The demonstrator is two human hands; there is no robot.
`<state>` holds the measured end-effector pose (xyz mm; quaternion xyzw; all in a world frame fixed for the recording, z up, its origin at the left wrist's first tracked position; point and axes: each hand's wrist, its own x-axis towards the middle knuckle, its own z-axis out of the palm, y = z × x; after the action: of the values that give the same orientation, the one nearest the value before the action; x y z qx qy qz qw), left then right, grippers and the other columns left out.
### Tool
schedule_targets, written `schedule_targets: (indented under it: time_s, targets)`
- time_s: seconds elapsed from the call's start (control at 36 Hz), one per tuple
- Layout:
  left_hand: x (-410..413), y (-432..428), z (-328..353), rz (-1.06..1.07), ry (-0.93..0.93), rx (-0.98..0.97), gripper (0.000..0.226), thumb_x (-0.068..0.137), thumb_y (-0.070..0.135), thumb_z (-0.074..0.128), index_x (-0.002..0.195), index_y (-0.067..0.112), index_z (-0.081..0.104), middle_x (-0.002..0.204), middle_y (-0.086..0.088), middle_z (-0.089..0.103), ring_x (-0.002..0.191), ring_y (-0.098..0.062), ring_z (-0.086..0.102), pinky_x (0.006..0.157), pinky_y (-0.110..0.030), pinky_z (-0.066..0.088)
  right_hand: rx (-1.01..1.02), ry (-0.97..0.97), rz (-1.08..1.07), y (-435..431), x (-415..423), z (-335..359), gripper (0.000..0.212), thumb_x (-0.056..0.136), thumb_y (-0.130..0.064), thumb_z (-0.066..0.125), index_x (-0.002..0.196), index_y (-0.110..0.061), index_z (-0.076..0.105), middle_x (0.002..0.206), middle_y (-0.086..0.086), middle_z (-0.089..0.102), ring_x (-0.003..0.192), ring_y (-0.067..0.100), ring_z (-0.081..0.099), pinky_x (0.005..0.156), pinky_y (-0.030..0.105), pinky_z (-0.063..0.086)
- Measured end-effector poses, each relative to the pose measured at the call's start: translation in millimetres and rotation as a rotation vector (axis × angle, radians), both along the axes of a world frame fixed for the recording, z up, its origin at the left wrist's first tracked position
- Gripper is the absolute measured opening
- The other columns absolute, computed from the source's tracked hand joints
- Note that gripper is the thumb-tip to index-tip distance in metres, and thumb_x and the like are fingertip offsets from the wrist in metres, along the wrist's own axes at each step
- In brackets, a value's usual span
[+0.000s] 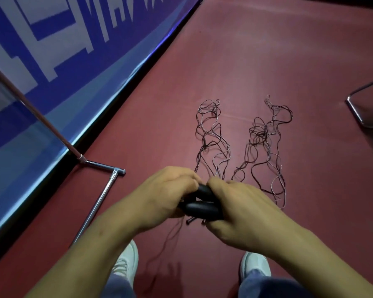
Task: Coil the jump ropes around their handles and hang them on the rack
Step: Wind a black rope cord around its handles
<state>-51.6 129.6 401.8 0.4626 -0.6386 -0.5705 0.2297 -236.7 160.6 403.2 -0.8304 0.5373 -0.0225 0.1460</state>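
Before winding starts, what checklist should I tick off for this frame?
1. Handles paired: ok, side by side.
2. Left hand grips handles: ok.
3. Right hand grips handles: ok.
4. Ropes untangled: not ok, two tangled heaps on the floor.
5. Which heap belongs to these handles: cannot tell.
6. Rack hooks free: cannot tell, only its base shows.

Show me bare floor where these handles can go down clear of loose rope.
Bare floor lies between the chrome stand foot and the left rope tangle; more lies right of the right rope tangle, short of the dark metal frame. Crowded: straight ahead of the handles, where both tangles leave only a narrow gap.
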Motion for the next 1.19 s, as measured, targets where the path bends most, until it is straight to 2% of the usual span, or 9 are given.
schedule_targets:
  time_s: [0.11, 0.19, 0.31, 0.39, 0.5, 0.64, 0.89, 1.08, 1.19]
  targets:
    - [9, 0, 7, -0.136, -0.08, 0.042, 0.031, 0.074, 0.028, 0.051, 0.087, 0.004, 0.066, 0.055, -0.004, 0.054, 0.056, -0.021, 0.045, 0.061, -0.042, 0.037, 0.037, 0.0, 0.012, 4, -4, 0, 0.03, 0.082, -0.043, 0.056, 0.098, -0.028, 0.037, 0.083, -0.005, 0.056, 0.077, 0.025, 0.056, 0.057, 0.035, 0.036]
    - [12, 2, 13, -0.215, -0.131, 0.015, 0.013, 0.075, 0.024, 0.056, 0.075, 0.015, 0.065, 0.057, 0.004, 0.06, 0.059, -0.017, 0.05, 0.065, -0.037, 0.04, 0.063, -0.028, 0.027, 4, -8, 2, 0.031, 0.079, -0.043, 0.058, 0.1, -0.03, 0.039, 0.093, -0.008, 0.055, 0.083, 0.022, 0.056, 0.064, 0.035, 0.044]
    - [16, 1, 11, -0.242, -0.182, 0.022, 0.017, 0.07, 0.016, 0.055, 0.078, 0.015, 0.07, 0.065, -0.001, 0.062, 0.063, -0.01, 0.052, 0.066, -0.034, 0.042, 0.059, 0.061, 0.047, 7, -11, 5, 0.033, 0.08, -0.048, 0.054, 0.104, -0.031, 0.037, 0.09, -0.008, 0.056, 0.081, 0.023, 0.057, 0.062, 0.035, 0.038]
    - [18, 2, 7, -0.229, -0.206, -0.005, 0.007, 0.08, 0.018, 0.064, 0.075, 0.022, 0.069, 0.063, 0.008, 0.058, 0.059, -0.007, 0.048, 0.061, -0.028, 0.039, 0.065, 0.112, 0.045, 6, -12, 7, 0.031, 0.082, -0.049, 0.052, 0.105, -0.031, 0.04, 0.086, -0.007, 0.06, 0.079, 0.024, 0.059, 0.063, 0.035, 0.043]
    - [15, 5, 0, -0.182, -0.234, -0.075, 0.013, 0.09, 0.008, 0.068, 0.081, 0.018, 0.069, 0.073, 0.0, 0.068, 0.062, -0.008, 0.053, 0.064, -0.028, 0.044, 0.131, 0.098, 0.026, 7, -13, 6, 0.025, 0.087, -0.04, 0.055, 0.1, -0.032, 0.036, 0.088, -0.009, 0.058, 0.081, 0.021, 0.06, 0.062, 0.033, 0.04]
    - [15, 5, -2, -0.119, -0.327, -0.168, 0.011, 0.091, 0.02, 0.072, 0.08, 0.021, 0.068, 0.066, 0.003, 0.062, 0.056, -0.003, 0.046, 0.058, -0.02, 0.041, 0.173, 0.1, -0.026, 9, -11, 6, 0.026, 0.089, -0.038, 0.055, 0.099, -0.032, 0.032, 0.088, -0.008, 0.055, 0.082, 0.024, 0.06, 0.063, 0.034, 0.042]
    - [14, 4, -3, -0.046, -0.346, -0.206, 0.022, 0.086, 0.036, 0.075, 0.07, 0.024, 0.064, 0.053, 0.011, 0.054, 0.05, -0.009, 0.043, 0.055, -0.034, 0.041, 0.172, 0.172, -0.109, 13, -7, 2, 0.027, 0.088, -0.045, 0.054, 0.095, -0.032, 0.032, 0.074, -0.008, 0.041, 0.074, 0.028, 0.052, 0.061, 0.033, 0.036]
    - [13, 8, -9, -0.021, -0.289, -0.144, 0.036, 0.095, 0.053, 0.056, 0.073, 0.024, 0.062, 0.055, 0.011, 0.046, 0.052, -0.01, 0.04, 0.056, -0.034, 0.037, 0.187, 0.087, -0.151, 15, -9, -5, 0.021, 0.094, -0.042, 0.053, 0.106, -0.03, 0.041, 0.081, -0.007, 0.047, 0.083, 0.027, 0.062, 0.068, 0.039, 0.053]
    - [10, 9, -8, 0.039, -0.302, -0.184, 0.047, 0.093, 0.06, 0.049, 0.072, 0.019, 0.059, 0.055, 0.01, 0.044, 0.052, -0.01, 0.039, 0.058, -0.034, 0.037, 0.185, 0.041, -0.166, 16, -3, -4, 0.017, 0.097, -0.037, 0.051, 0.1, -0.028, 0.037, 0.074, -0.007, 0.043, 0.072, 0.026, 0.052, 0.063, 0.037, 0.046]
